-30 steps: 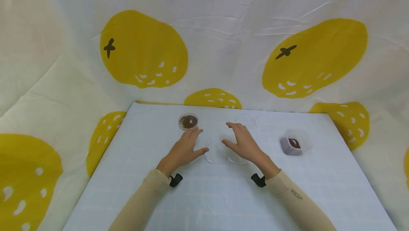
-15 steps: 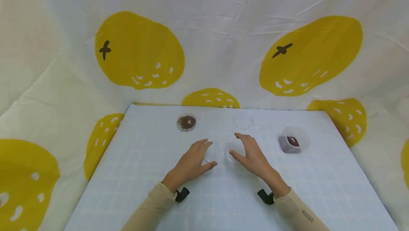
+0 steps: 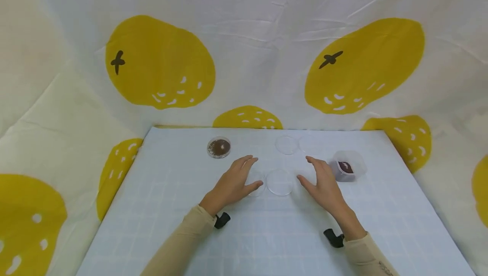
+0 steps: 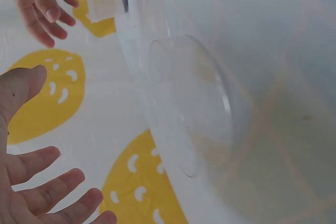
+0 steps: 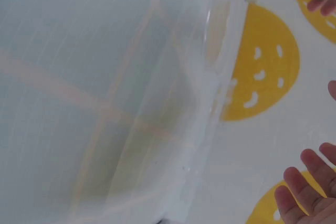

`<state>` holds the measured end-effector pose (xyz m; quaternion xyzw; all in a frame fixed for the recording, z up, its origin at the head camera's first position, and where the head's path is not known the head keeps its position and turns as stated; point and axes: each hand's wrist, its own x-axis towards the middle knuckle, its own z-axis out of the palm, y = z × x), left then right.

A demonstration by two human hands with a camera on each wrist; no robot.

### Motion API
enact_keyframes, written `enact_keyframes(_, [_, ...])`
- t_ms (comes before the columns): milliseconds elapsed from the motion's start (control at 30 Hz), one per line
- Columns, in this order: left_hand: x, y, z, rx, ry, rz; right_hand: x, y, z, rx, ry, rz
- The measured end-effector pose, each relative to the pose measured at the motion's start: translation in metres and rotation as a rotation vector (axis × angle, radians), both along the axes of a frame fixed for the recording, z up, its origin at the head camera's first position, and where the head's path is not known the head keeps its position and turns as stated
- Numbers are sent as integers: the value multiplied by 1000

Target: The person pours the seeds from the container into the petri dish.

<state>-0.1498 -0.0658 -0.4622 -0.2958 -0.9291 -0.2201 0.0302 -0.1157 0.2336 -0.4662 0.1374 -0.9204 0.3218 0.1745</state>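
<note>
Shifting toward the right edge of the bench (image 3: 267,242) since the earlier frame, the right hand (image 3: 322,187) is now leaving the right clear dish (image 3: 280,182) uncovered, while the left hand (image 3: 233,182) is still hovering about the left clear dish (image 3: 254,176). Both hands are holding nothing: their fingers are spreading loosely, with the thumbs standing apart. These two dishes are lying side by side around the middle of the bench, rims touching or nearly so.

Near the far edge, left of centre, a filled dish (image 3: 219,147) is holding dark brown matter; right of centre, a far clear dish (image 3: 287,145) is resting, with a fainter round outline showing beside it, partly behind the right fingertips. Toward the far right corner, a plastic tub (image 3: 344,173) is holding something dark, and the right hand is standing just beside it.

As a judgement, the transparent rims are inviting a mishap, since they are barely showing against the pale surface: a low thumb could be catching the left dish and pushing it into its neighbour. A wide swing of the right hand could be knocking the tub and spilling its contents. Whether the filled dish is wearing a lid, the pictures are not telling.
</note>
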Motion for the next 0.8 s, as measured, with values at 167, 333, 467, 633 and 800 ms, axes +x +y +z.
enact_keyframes(167, [-23, 22, 11, -42, 8, -43, -1, 31, 1, 8, 49, -86])
enact_keyframes(333, [-51, 45, 19, -70, -23, -63, 0, 56, 3, -6, 101, -173])
enact_keyframes(467, [-73, 62, 18, -81, -62, -70, -1, 72, 2, 4, 104, -262])
enact_keyframes(633, [-100, 82, 8, -121, -99, -100, -2, 91, -4, 2, 18, -377])
enact_keyframes(800, [-127, 98, -6, -168, -151, -89, -5, 105, -10, -35, -155, -455])
